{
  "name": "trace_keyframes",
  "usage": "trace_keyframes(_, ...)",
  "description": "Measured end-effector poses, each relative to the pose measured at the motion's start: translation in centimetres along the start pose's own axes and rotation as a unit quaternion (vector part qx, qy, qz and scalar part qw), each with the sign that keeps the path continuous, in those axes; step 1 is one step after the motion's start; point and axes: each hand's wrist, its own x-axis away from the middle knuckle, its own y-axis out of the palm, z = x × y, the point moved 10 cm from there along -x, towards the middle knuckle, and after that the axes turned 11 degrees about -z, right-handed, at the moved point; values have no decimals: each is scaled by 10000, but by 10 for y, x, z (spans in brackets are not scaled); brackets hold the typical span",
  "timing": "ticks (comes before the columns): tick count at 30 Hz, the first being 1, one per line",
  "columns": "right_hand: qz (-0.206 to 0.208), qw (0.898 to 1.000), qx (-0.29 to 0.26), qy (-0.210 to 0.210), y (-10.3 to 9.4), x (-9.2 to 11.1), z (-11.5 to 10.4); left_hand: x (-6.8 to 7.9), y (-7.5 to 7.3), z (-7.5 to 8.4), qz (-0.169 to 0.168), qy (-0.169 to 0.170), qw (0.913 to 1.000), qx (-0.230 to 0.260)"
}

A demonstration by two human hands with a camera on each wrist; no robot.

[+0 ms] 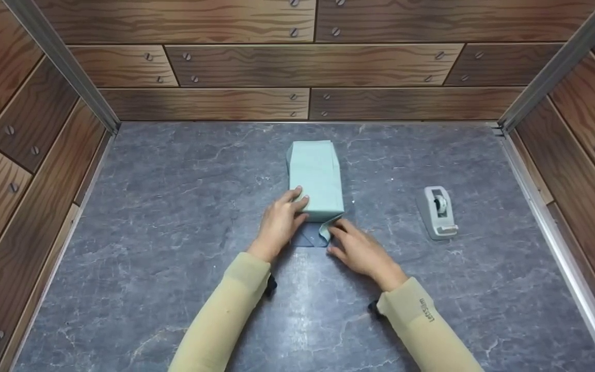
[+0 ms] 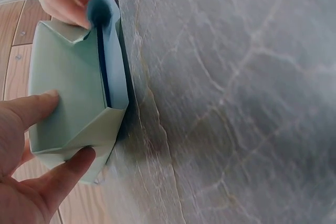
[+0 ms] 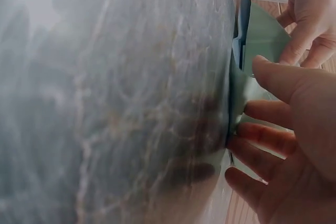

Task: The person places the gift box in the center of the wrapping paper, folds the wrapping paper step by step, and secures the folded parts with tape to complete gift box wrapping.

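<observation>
A box wrapped in pale green paper (image 1: 315, 173) lies on the grey marbled surface, its near end unsealed. My left hand (image 1: 279, 219) holds the box's near left corner, with fingers on top and the thumb at the end. In the left wrist view, this hand's fingers (image 2: 79, 163) press the folded side paper. On the other side, my right hand (image 1: 362, 250) touches a curled paper flap (image 1: 325, 231) with its fingertips, thumb apart from the index finger. The flap's blue inner face (image 2: 113, 59) shows at the end. Spread fingers (image 3: 268, 132) of the right hand stand beside the paper.
A pale grey tape dispenser (image 1: 438, 213) with a roll of tape stands to the right of the box. Wood-patterned walls (image 1: 313, 64) rise at the back and both sides. A metal rail (image 1: 561, 253) runs along the right edge of the table (image 1: 184, 170).
</observation>
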Motion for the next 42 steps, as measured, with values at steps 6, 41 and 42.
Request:
trace_keyframes(6,-187,9989,395,-141,6,0,-4,0,1,0,-61,-46,10000,-26)
trace_keyframes(41,-385,9962,727,-286,7,-11,-10,1,1,-1,-96,-122,9999,-48)
trace_keyframes(42,-419,9962,695,-306,8,-11,-8,1,1,-1,-92,-125,9999,-53)
